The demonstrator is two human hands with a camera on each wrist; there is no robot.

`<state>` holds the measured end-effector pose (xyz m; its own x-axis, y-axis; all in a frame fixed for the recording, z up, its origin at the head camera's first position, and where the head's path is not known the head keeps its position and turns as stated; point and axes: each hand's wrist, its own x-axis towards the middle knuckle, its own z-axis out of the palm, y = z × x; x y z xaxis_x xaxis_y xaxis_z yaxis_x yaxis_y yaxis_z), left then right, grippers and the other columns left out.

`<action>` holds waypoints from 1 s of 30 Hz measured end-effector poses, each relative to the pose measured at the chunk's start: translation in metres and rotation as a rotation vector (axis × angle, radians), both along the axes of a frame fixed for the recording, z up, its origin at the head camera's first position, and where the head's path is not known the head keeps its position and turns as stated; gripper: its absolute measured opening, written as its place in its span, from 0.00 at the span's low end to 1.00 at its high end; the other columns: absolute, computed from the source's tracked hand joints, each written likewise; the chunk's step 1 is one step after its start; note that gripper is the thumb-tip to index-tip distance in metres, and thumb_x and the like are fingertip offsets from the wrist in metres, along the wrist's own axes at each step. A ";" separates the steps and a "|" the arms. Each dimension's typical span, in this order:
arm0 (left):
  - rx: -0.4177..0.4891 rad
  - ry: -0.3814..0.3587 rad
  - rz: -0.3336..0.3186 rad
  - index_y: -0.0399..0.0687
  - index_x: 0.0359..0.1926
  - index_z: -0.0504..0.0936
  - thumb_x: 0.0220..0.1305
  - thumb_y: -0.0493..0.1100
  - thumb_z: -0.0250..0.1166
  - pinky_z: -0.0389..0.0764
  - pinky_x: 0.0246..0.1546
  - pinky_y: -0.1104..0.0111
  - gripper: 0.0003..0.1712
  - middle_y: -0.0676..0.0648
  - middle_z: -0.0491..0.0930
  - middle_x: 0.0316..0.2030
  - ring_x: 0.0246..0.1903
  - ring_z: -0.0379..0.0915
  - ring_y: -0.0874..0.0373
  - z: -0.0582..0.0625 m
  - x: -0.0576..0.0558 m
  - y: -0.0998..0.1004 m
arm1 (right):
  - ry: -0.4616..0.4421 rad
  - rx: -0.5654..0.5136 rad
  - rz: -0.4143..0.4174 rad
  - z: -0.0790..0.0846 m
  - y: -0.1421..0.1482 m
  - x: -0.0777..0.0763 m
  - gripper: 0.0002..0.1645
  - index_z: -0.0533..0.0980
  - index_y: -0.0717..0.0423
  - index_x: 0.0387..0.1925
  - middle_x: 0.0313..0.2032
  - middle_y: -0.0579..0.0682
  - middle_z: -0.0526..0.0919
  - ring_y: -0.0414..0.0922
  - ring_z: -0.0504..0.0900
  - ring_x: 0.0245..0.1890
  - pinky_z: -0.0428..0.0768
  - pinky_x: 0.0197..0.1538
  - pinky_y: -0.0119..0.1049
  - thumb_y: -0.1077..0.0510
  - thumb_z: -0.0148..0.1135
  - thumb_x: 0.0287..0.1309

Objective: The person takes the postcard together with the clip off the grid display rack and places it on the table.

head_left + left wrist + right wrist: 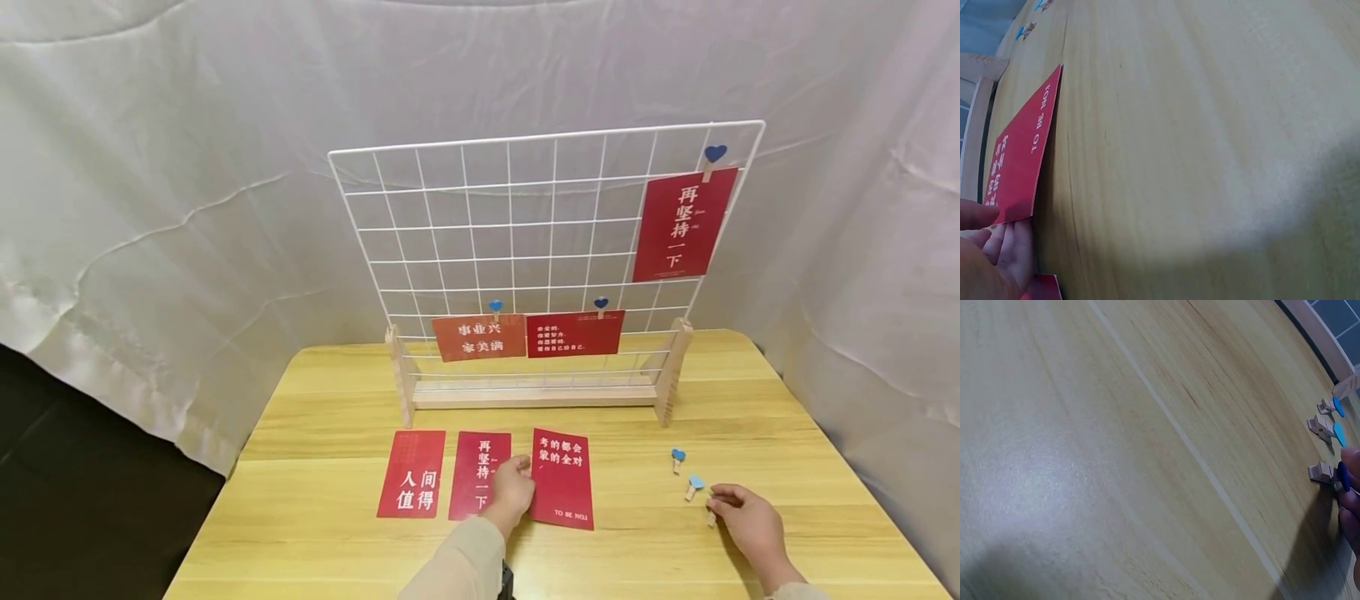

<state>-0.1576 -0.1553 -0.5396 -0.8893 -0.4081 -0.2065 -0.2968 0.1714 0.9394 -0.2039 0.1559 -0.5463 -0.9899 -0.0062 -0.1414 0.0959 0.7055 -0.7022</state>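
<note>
My left hand (513, 493) pinches the left edge of a red card (564, 487) printed "TO BE NO.1", thumb on top and fingers beneath. In the left wrist view the card slants, with a shadow under its edge. The left forearm and hand overlap a second red card (467, 475). At the right of the table my right hand (752, 525) pinches a small wooden clothespin (1321, 472) with a dark blue heart. Just beyond it lie a clothespin with a light blue heart (694, 485) and another with a blue heart (677, 458).
A white wire grid (532, 200) stands in a wooden base (536, 393) behind the cards. Clothespins hold a large red card (697, 242), an orange-red card (483, 342) and a smaller red card (577, 343) on it. Another red card (408, 471) lies at the left. Pale curtains (187, 167) surround the table.
</note>
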 end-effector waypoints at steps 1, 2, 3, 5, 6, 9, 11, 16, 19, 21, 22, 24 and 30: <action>-0.002 -0.003 -0.004 0.28 0.46 0.72 0.42 0.19 0.53 0.77 0.29 0.70 0.25 0.41 0.76 0.36 0.33 0.72 0.52 0.001 0.000 0.000 | -0.005 -0.001 0.000 0.000 0.001 0.000 0.21 0.73 0.70 0.41 0.30 0.53 0.79 0.44 0.75 0.30 0.72 0.26 0.25 0.56 0.58 0.50; -0.009 -0.010 -0.009 0.28 0.46 0.72 0.43 0.20 0.54 0.77 0.29 0.70 0.23 0.40 0.76 0.35 0.33 0.72 0.52 0.002 0.000 0.000 | -0.007 -0.002 0.001 0.001 0.001 0.000 0.21 0.73 0.70 0.41 0.30 0.53 0.79 0.44 0.75 0.30 0.72 0.27 0.26 0.56 0.58 0.50; -0.011 -0.017 -0.012 0.28 0.46 0.72 0.44 0.21 0.55 0.77 0.29 0.70 0.23 0.40 0.76 0.34 0.32 0.72 0.52 0.003 0.000 -0.001 | -0.008 -0.001 0.002 0.002 0.001 0.001 0.22 0.72 0.70 0.41 0.30 0.54 0.79 0.45 0.76 0.30 0.73 0.29 0.29 0.55 0.58 0.51; -0.017 -0.031 -0.014 0.29 0.46 0.72 0.45 0.23 0.56 0.77 0.26 0.70 0.22 0.39 0.76 0.33 0.29 0.73 0.54 0.005 0.000 -0.001 | -0.006 0.000 0.004 0.004 0.002 0.002 0.23 0.72 0.70 0.41 0.30 0.54 0.79 0.47 0.76 0.31 0.74 0.33 0.36 0.54 0.58 0.51; -0.023 -0.037 -0.015 0.29 0.46 0.72 0.44 0.23 0.56 0.77 0.24 0.70 0.22 0.39 0.76 0.33 0.27 0.72 0.56 0.006 0.000 -0.002 | -0.002 0.002 0.006 0.004 0.002 0.002 0.23 0.72 0.70 0.41 0.30 0.54 0.80 0.48 0.76 0.31 0.73 0.34 0.39 0.53 0.57 0.51; -0.005 -0.045 -0.006 0.29 0.46 0.72 0.43 0.24 0.57 0.73 0.17 0.72 0.24 0.37 0.76 0.37 0.21 0.71 0.59 0.008 0.000 -0.004 | 0.011 0.011 0.004 0.006 0.003 0.002 0.23 0.72 0.70 0.41 0.31 0.56 0.79 0.51 0.76 0.33 0.71 0.37 0.45 0.53 0.56 0.52; 0.005 -0.038 -0.010 0.29 0.47 0.71 0.42 0.24 0.56 0.70 0.14 0.74 0.24 0.36 0.75 0.39 0.18 0.69 0.60 0.010 0.000 -0.006 | 0.013 0.006 0.002 0.008 0.003 0.002 0.23 0.72 0.70 0.42 0.32 0.57 0.79 0.54 0.75 0.35 0.71 0.37 0.45 0.53 0.55 0.53; 0.033 0.008 -0.061 0.29 0.48 0.70 0.47 0.27 0.56 0.73 0.16 0.71 0.23 0.41 0.77 0.31 0.20 0.71 0.56 0.014 -0.002 -0.014 | 0.006 -0.021 0.002 0.017 -0.001 0.001 0.26 0.70 0.69 0.45 0.38 0.61 0.77 0.57 0.73 0.39 0.74 0.35 0.41 0.50 0.54 0.54; 0.051 0.034 -0.086 0.30 0.49 0.70 0.50 0.29 0.56 0.77 0.23 0.67 0.21 0.44 0.76 0.28 0.26 0.73 0.54 0.021 -0.005 -0.017 | 0.006 -0.065 0.013 0.018 -0.003 -0.005 0.29 0.68 0.69 0.48 0.42 0.63 0.75 0.56 0.74 0.40 0.75 0.34 0.41 0.47 0.54 0.54; 0.050 0.047 -0.098 0.32 0.49 0.71 0.52 0.31 0.56 0.77 0.28 0.65 0.20 0.44 0.76 0.30 0.29 0.74 0.54 0.026 -0.007 -0.019 | 0.035 -0.074 0.011 0.008 -0.001 -0.014 0.30 0.69 0.65 0.48 0.42 0.61 0.76 0.52 0.74 0.40 0.75 0.33 0.36 0.44 0.53 0.53; 0.049 0.055 -0.102 0.32 0.48 0.72 0.52 0.31 0.57 0.77 0.29 0.64 0.19 0.44 0.76 0.31 0.29 0.74 0.55 0.029 -0.008 -0.019 | 0.053 -0.073 0.011 0.001 0.001 -0.020 0.31 0.69 0.63 0.49 0.43 0.59 0.76 0.50 0.75 0.40 0.75 0.33 0.34 0.42 0.53 0.53; 0.065 0.069 -0.112 0.33 0.47 0.72 0.52 0.32 0.58 0.77 0.33 0.63 0.19 0.42 0.77 0.33 0.32 0.74 0.55 0.036 -0.011 -0.020 | 0.099 -0.070 0.009 -0.016 0.005 -0.034 0.31 0.69 0.59 0.50 0.43 0.55 0.77 0.46 0.75 0.40 0.75 0.32 0.30 0.40 0.52 0.52; 0.129 0.102 -0.150 0.37 0.48 0.73 0.53 0.32 0.58 0.76 0.37 0.64 0.18 0.43 0.77 0.37 0.35 0.74 0.54 0.057 -0.017 -0.019 | 0.231 -0.080 -0.003 -0.050 0.012 -0.071 0.31 0.71 0.51 0.50 0.43 0.48 0.77 0.42 0.73 0.42 0.73 0.35 0.26 0.36 0.50 0.50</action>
<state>-0.1749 -0.1738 -0.4821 -0.9569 -0.2457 -0.1547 -0.1797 0.0824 0.9803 -0.2749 0.1678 -0.5964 -0.9960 -0.0053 0.0893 -0.0715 0.6470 -0.7592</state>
